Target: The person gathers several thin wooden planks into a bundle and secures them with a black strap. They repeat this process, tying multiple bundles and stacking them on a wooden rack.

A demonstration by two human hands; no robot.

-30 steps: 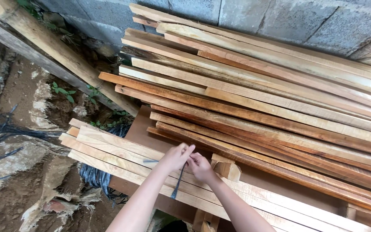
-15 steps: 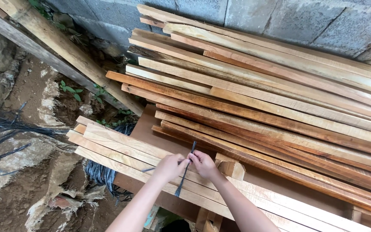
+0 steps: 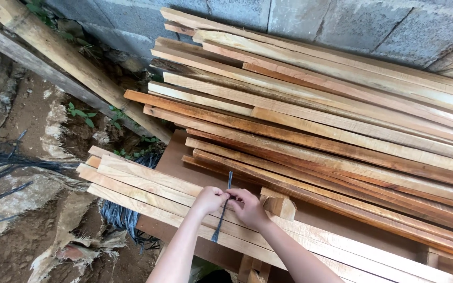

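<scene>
My left hand [image 3: 208, 200] and my right hand [image 3: 248, 205] meet over a small bundle of pale wooden slats [image 3: 148, 186] lying on a brown board [image 3: 176, 157]. Both hands pinch a thin dark strap [image 3: 222, 220]. One end of the strap sticks up past the fingers toward the stacked planks, the other hangs down across the slats. The part of the strap between my fingers is hidden.
A big stack of long reddish and pale planks [image 3: 315, 115] leans along a grey block wall [image 3: 342, 21]. A small wood block [image 3: 279, 204] sits beside my right hand. Dirt ground with rocks, dark cords [image 3: 1, 173] and a slanted beam [image 3: 64, 63] lies to the left.
My hands have drawn closer together over the slats, and the strap's upper end now stands up higher. The view has shifted slightly.
</scene>
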